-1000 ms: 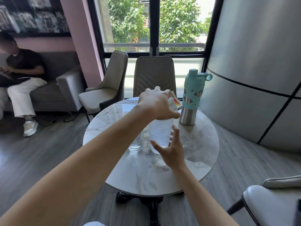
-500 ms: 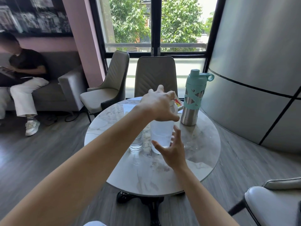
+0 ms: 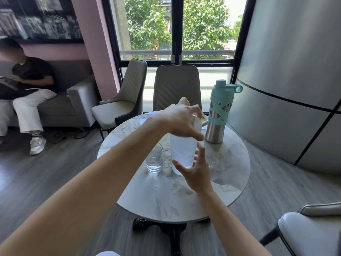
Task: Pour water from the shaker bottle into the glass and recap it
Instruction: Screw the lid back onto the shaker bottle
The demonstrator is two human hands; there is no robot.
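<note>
Shaker bottle (image 3: pixel 182 154): markings unreadable; left hand (image 3: pixel 181 121) fingers clasp lid, right hand (image 3: pixel 196 170) splayed.

I am looking into what seems to be a café or office lounge. A small round white marble desk (image 3: pixel 230 174) on a black pedestal stands by a tall black-framed window (image 3: pixel 177 28) with green trees outside. Two beige padded chairs (image 3: pixel 176 87) face it. To the left, a grey upholstered sofa (image 3: pixel 77 100) runs along a pink wall, where a seated person (image 3: pixel 31 93) reads. Dark framed photographs (image 3: pixel 40 17) hang above, and grey wood-plank flooring (image 3: pixel 46 172) covers the room.
</note>
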